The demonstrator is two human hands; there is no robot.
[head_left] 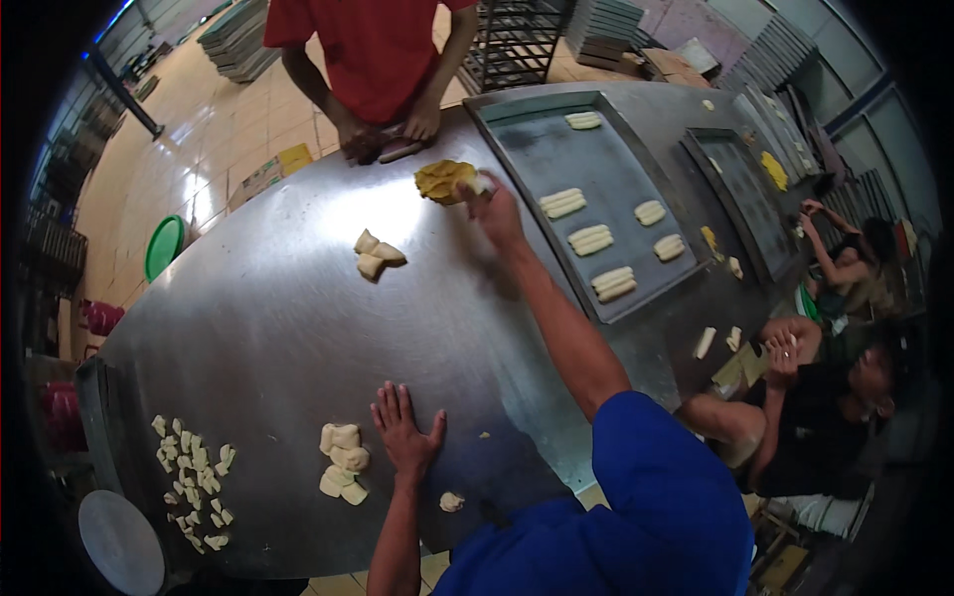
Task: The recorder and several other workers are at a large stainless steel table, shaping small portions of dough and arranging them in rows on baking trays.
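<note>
We lean over a round steel table (298, 318), our right arm in a blue sleeve stretched far across it toward the far edge. Our right hand (494, 211) reaches the yellow lump of filling (443, 181) there, fingers curled against its right side and pinching at it; how firmly it grips we cannot tell. Our left hand (405, 429) lies flat on the table near the near edge, fingers spread wide, holding nothing. Just to its left sits a small pile of pale dough pieces (342, 462), close beside the hand but not touching it, and a single dough piece (451, 502) lies just right of the wrist. Toward the near left edge we see a scatter of many small dough bits (194, 482). Mid-table, between our two hands, lies a cluster of three dough chunks (375, 254). On the right side of the table rests a dark baking tray (527, 149) carrying rows of shaped dough sticks (590, 238). At the far edge a person in a red shirt (373, 50) presses both hands on the table top, just beyond the filling. Two more people sit low past the right edge.
</note>
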